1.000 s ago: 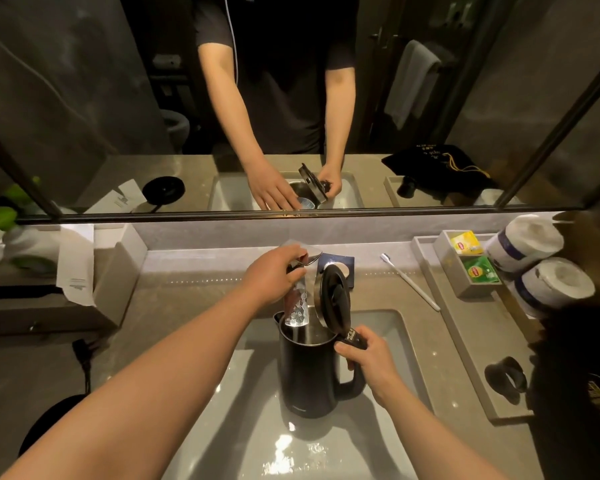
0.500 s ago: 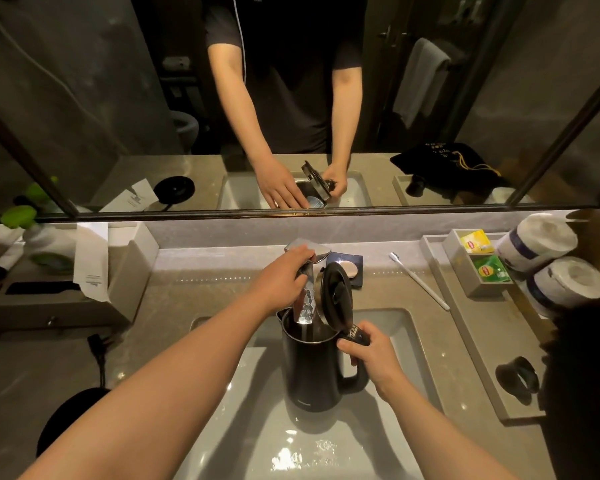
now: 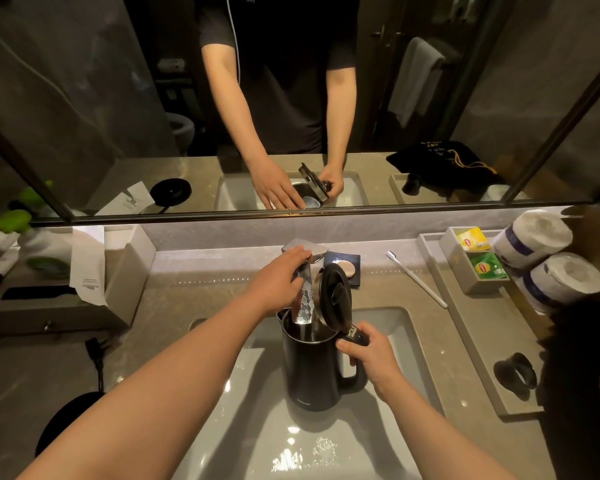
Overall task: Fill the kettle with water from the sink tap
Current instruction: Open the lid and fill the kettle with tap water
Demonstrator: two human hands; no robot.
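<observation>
A black electric kettle stands upright in the white sink basin, its lid hinged open and upright. My right hand grips the top of the kettle's handle. The chrome tap slants down over the kettle's mouth, and a thin stream of water runs from its spout into the kettle. My left hand rests on the tap's flat handle at the top, fingers curled over it.
A soap dish with a bar sits behind the lid. A white toothbrush lies right of the sink. A tray with tea bags, two paper rolls and a black ring stands right. The kettle base sits left.
My left hand has shifted a little on the tap handle, and water now runs into the kettle. The kettle and my right hand have stayed in place.
</observation>
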